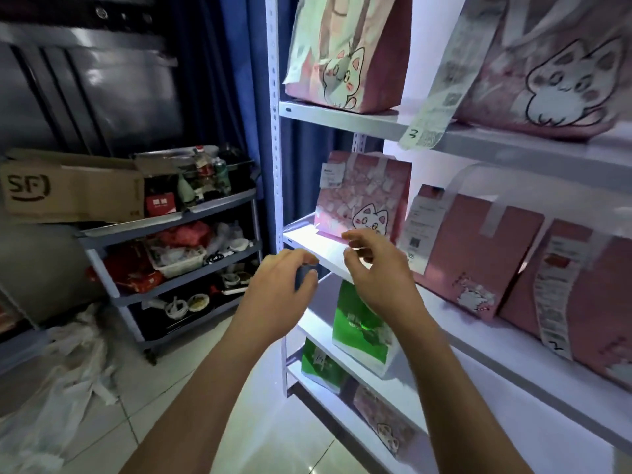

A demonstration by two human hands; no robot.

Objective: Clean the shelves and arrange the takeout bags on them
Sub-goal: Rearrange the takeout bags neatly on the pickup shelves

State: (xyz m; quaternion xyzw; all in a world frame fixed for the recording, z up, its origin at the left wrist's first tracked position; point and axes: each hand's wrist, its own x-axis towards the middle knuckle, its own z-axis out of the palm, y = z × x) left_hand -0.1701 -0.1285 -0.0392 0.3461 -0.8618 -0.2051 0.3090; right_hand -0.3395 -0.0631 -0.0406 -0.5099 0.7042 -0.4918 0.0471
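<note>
White shelves point(328, 258) glow; the left hand point(280, 285) pinches something small and dark, the right hand point(372, 265) hangs loose, and bumping the pink cat bag point(362, 196) at twelve o'clock could tip it.

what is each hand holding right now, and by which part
The left hand curls its fingers and thumb round a small dark blue-grey object; most of it is hidden, so what it is cannot be told. The right hand holds nothing.

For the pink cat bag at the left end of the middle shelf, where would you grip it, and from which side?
Probably the top edge of the pink cat bag, from the front and above: it stands upright with open space overhead, while its right side crowds the neighbouring pink bag.
</note>
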